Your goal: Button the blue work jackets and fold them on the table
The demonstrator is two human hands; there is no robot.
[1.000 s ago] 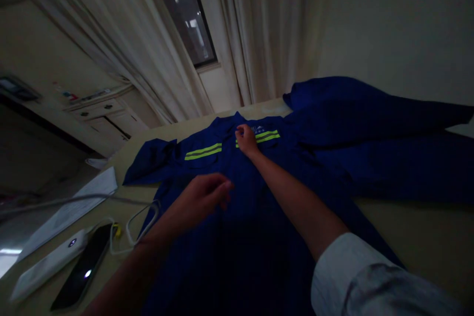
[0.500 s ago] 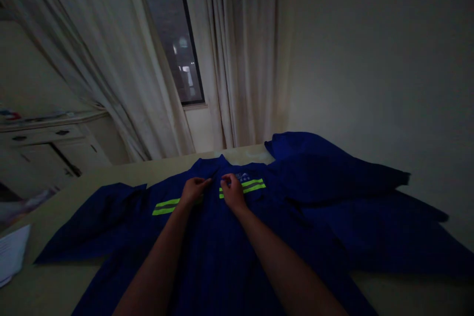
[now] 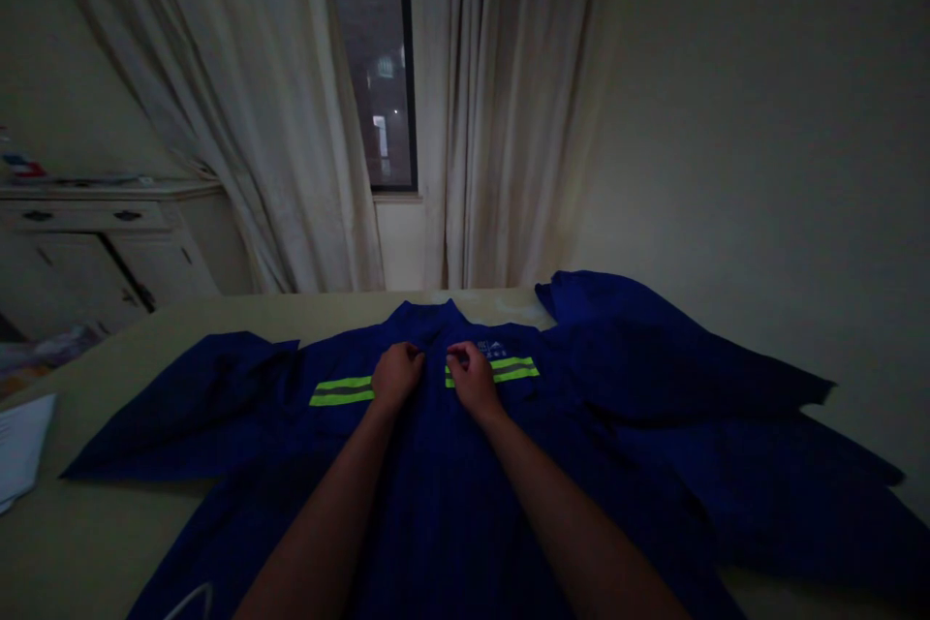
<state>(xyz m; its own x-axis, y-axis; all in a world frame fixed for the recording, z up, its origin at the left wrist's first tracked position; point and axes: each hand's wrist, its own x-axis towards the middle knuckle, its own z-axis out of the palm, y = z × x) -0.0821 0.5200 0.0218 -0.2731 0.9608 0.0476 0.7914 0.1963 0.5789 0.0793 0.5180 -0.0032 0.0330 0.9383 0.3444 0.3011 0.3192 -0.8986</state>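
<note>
A dark blue work jacket point(image 3: 436, 494) with neon yellow-green stripes point(image 3: 341, 391) across the chest lies spread front up on a pale table point(image 3: 87, 542). My left hand point(image 3: 396, 376) and my right hand point(image 3: 472, 378) rest side by side at the jacket's chest opening, just below the collar. Both hands have curled fingers pinching the fabric at the front placket. What lies between the fingertips is too dim to make out beyond the cloth.
More blue fabric point(image 3: 654, 349) is heaped to the right of the jacket. Papers point(image 3: 21, 446) lie at the table's left edge, and a white cable point(image 3: 189, 601) shows at the bottom. Curtains point(image 3: 291, 116), a dark window and a cabinet point(image 3: 87, 242) stand beyond.
My left hand moved from mid-jacket up to the chest opening beside my right hand. The view swung up and level, putting the phone and power strip out of sight.
</note>
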